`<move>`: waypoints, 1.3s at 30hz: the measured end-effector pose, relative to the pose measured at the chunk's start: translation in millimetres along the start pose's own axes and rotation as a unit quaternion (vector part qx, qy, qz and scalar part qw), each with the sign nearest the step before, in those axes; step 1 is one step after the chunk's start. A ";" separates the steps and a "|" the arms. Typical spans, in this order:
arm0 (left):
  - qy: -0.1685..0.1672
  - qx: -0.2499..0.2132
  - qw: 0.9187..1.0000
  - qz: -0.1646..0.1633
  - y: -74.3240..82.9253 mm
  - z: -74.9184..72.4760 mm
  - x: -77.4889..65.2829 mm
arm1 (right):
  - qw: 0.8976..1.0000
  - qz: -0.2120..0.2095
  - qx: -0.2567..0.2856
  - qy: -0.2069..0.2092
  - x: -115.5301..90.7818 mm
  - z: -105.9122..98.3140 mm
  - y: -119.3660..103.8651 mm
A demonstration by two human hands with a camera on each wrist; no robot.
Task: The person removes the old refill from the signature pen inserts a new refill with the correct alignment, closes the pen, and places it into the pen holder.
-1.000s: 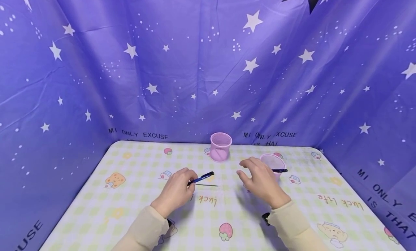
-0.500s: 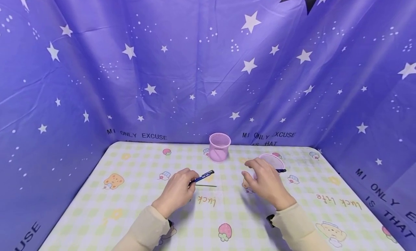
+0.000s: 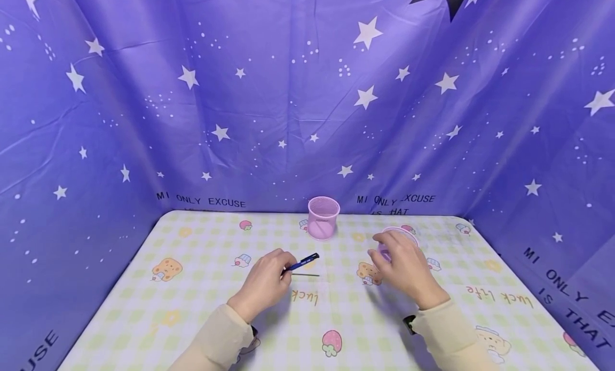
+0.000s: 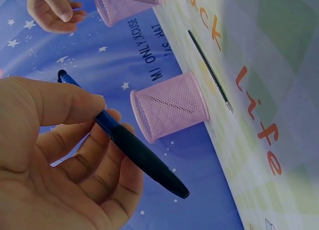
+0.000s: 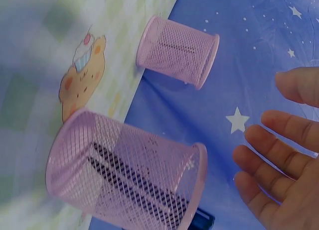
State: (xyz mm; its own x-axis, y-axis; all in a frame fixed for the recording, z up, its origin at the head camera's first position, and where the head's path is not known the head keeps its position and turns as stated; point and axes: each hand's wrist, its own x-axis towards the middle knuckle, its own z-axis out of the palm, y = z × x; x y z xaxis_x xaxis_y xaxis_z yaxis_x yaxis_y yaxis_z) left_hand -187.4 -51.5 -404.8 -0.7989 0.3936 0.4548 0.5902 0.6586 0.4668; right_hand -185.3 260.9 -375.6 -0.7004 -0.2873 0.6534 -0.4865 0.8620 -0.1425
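My left hand [image 3: 267, 281] pinches a blue pen [image 3: 304, 261] between thumb and fingers. In the left wrist view the pen's dark grip section [image 4: 144, 158] slants down to the right. A thin dark rod like a pen refill [image 3: 305, 275] lies on the table just beyond that hand. My right hand [image 3: 407, 268] is held in front of the right pink mesh pen cup [image 3: 402, 232] and partly hides it in the head view. Its fingers [image 5: 271, 145] are spread and hold nothing. Dark pens [image 5: 134, 190] show through that cup's mesh, one blue end [image 5: 203, 220] above the rim.
Another pink mesh pen cup [image 3: 323, 224] stands upright at the table's back edge; a thin dark line shows through its mesh. A checked cloth with printed pictures covers the table [image 3: 202, 301]. Purple star-printed curtains [image 3: 269, 93] hang behind and at both sides.
My right hand has shifted to the right, across the right pen cup, and now hides the pen end that stuck out there. The left hand stays nearly in place with the pen.
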 end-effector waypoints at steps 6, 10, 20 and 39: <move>-0.005 0.000 1.000 -0.008 -0.1 0.3 -0.3 | 1.000 -0.018 -0.005 0.025 -1.2 -5.1 8.4; -0.006 -0.002 1.000 -0.011 0.2 -0.2 -0.1 | 0.999 -0.020 -0.011 0.028 -2.1 -9.8 11.5; -0.009 -0.006 1.000 -0.015 0.9 -0.9 1.4 | 1.000 0.018 -0.018 0.017 -5.3 -17.3 20.0; -0.012 -0.004 1.000 -0.016 4.0 0.8 4.6 | 0.996 0.073 -0.044 0.012 -10.8 -26.8 33.1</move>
State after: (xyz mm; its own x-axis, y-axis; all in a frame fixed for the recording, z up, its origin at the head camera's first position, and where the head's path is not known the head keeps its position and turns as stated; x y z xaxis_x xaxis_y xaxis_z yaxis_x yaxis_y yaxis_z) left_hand -188.8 -46.5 -401.5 -0.8194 0.3883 0.4217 0.5658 0.6659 0.4862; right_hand -179.9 303.7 -367.5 -0.7471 -0.1478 0.6481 -0.3327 0.9272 -0.1721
